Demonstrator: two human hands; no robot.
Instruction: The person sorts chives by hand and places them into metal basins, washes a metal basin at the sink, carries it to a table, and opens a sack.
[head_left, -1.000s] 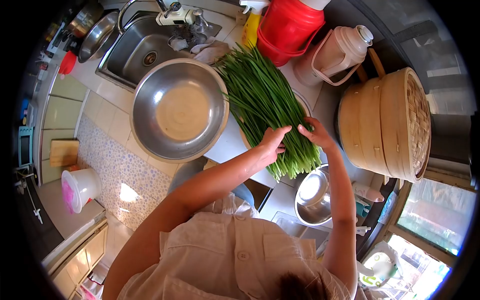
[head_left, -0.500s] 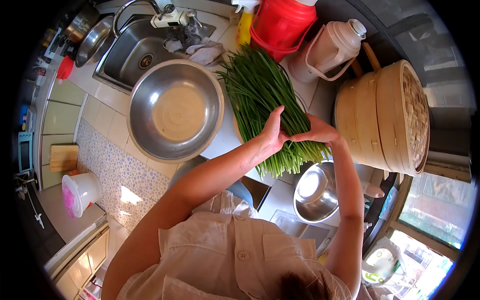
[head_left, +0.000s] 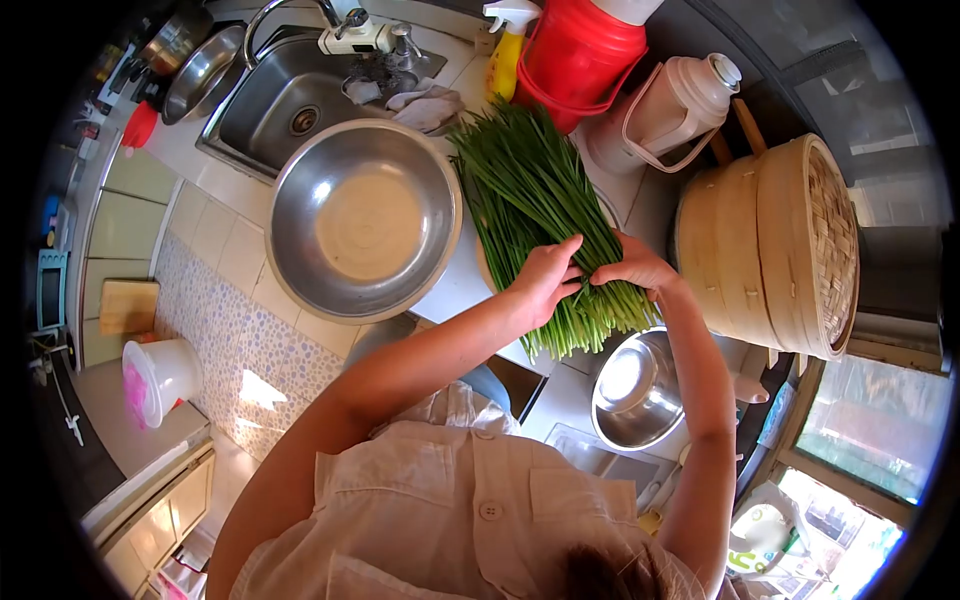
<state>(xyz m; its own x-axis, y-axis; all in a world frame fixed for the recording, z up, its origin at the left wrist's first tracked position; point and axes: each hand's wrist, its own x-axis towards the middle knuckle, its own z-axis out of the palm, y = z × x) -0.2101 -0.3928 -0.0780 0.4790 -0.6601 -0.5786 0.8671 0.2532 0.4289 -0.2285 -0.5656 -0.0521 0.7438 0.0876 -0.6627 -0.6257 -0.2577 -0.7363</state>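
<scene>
Green stalks point(head_left: 535, 185) lie in a thick bundle above the bench point(head_left: 452, 303), between the steel basin point(head_left: 365, 225) and the bamboo steamer point(head_left: 745, 250). We note that the hands, which met over the stems a moment earlier, now stand slightly apart: the left hand point(head_left: 545, 283) rests with thumb and fingers spread, while the right hand point(head_left: 643, 268) curves round the other flank, its grip too hidden for us to tell whether it is closed. We judge that this parting lets both sides be steadied.

On my feed, pebble-patterned flooring point(head_left: 300, 345) spreads left of centre with a sunlit patch point(head_left: 262, 388); pale green panels point(head_left: 122, 225) line the left, and a bright window point(head_left: 868, 428) glows lower right.
</scene>
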